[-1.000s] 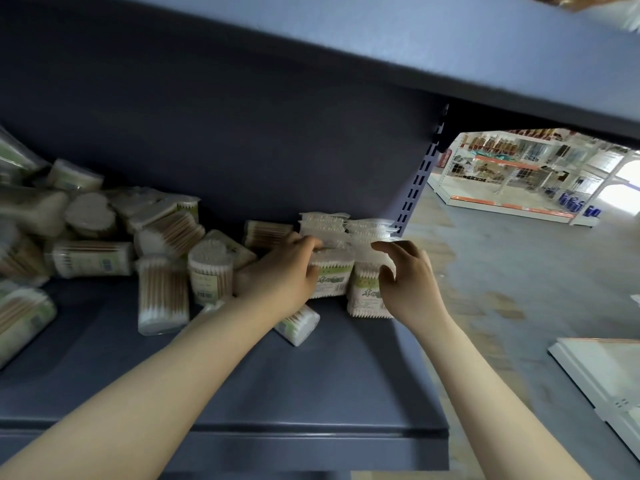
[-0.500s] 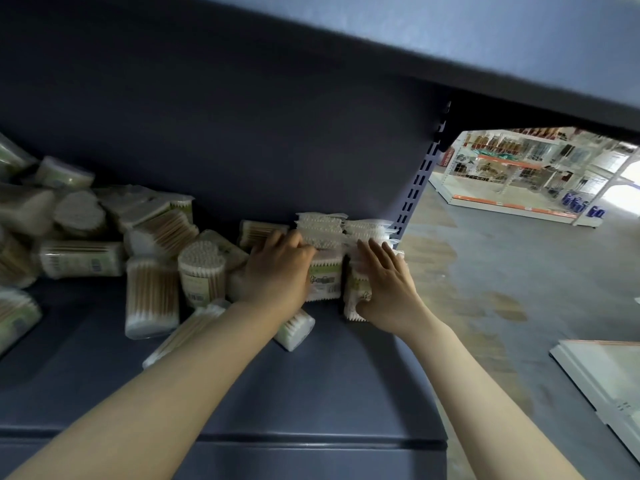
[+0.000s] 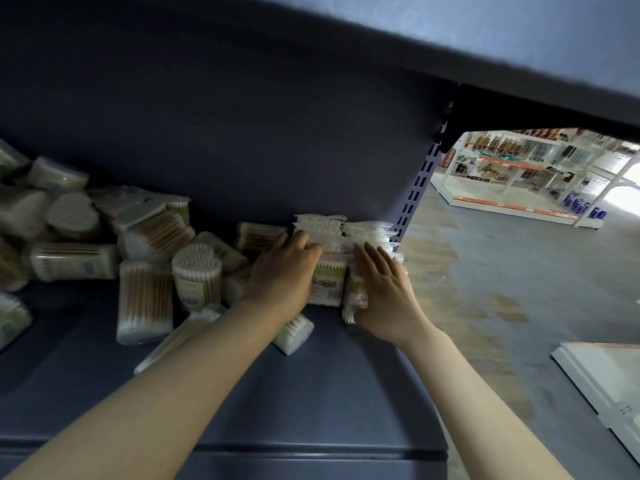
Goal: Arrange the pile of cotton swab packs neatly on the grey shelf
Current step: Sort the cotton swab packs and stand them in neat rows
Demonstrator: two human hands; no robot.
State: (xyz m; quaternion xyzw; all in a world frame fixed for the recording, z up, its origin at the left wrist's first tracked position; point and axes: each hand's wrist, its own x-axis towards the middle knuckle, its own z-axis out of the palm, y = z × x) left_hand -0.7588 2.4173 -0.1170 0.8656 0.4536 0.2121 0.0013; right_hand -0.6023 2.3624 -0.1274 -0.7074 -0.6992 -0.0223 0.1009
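Observation:
Two short rows of upright cotton swab packs stand at the right end of the grey shelf, against its back wall. My left hand rests on the left row with its fingers curled over the front pack. My right hand lies flat with straight fingers against the front pack of the right row. A loose pile of swab packs sprawls over the left half of the shelf, some upright, most on their sides. One pack lies under my left wrist.
The upper shelf hangs low overhead. A slotted upright marks the shelf's right end, beyond it a concrete floor. A white shelf board lies on the floor at the right. Store racks stand far behind.
My right hand has gone from hovering with curled fingers to lying flat on the right row. My left hand stays on the left row. The view has shifted slightly.

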